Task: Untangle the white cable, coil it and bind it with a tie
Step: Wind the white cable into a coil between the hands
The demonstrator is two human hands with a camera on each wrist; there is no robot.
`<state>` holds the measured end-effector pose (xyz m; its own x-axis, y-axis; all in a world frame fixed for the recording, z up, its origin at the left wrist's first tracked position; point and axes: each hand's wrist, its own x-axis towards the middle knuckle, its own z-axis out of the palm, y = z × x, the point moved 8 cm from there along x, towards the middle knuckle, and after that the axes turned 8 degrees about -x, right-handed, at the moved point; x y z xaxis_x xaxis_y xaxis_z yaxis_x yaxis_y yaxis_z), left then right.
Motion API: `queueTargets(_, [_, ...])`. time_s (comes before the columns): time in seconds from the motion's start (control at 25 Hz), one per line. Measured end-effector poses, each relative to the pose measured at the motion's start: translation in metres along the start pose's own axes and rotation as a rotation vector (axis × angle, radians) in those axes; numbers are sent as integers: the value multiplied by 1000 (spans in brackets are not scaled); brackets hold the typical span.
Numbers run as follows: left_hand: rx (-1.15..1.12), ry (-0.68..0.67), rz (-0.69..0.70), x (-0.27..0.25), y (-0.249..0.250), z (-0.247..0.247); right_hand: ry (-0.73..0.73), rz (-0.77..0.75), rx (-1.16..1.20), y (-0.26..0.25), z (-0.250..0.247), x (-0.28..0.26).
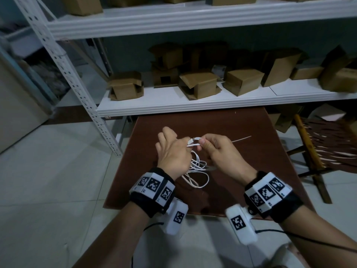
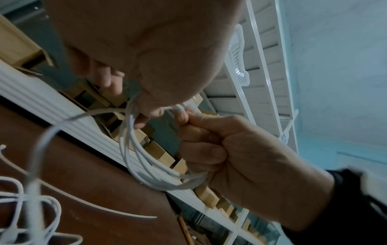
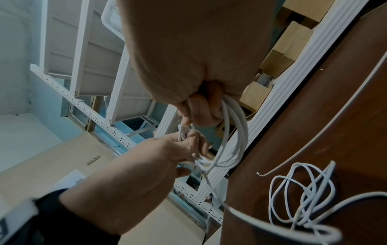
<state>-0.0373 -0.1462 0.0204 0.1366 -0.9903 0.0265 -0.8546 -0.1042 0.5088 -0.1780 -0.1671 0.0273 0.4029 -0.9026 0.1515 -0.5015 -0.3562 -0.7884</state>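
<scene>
1. Here, at far left beyond the left hand [image 1: 172, 151]: a white perforated shelf upright [image 1: 63, 68] on a pale tiled floor [image 1: 48, 171].
2. Left hand raised over the brown table [image 1: 270, 171], fingers curled round several loops of the white cable [image 1: 197, 165], thumb pressing a strand near the plug end [image 1: 191, 141].
3. Seen from the left wrist: the loops [image 2: 134, 149] gathered under the left palm [image 2: 146, 49] and swinging across to the right hand [image 2: 230, 149].
4. Directly below and between both hands: the rest of the cable hanging down in a loose tangle onto the table, its lowest loop lying just before the left wrist band [image 1: 152, 188].
5. Right hand [image 1: 220, 151] just beside the left, knuckles nearly touching it; fingers closed in a fist, thumb and forefinger pinching the cable close to the plug end.
6. Seen from the right wrist: loops [image 3: 234, 132] bunched in the right fingers [image 3: 201, 109], with the left hand [image 3: 163, 149] gripping the same bundle from below.
7. Past the right hand, away from the body: a thin pale tie [image 1: 241, 139] lying flat on the table, apart from both hands.
8. Farther back, above both hands: a white shelf [image 1: 193, 105] loaded with brown cardboard boxes [image 1: 199, 84].
9. Far right of the right hand: a wooden chair with a woven seat [image 1: 328, 144] on the floor.
</scene>
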Motion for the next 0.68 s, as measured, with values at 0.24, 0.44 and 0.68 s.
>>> queueTargets(0.24, [-1064,-257,15,1,13,16,76,8,89,1,-21,5])
queueTargets(0.44, [-1394,-368,-146,-5,18,20,62,59,201,5,-10,6])
queueTargets(0.68, [-1600,-471,-241,-9,21,19,25,132,400,6,-4,8])
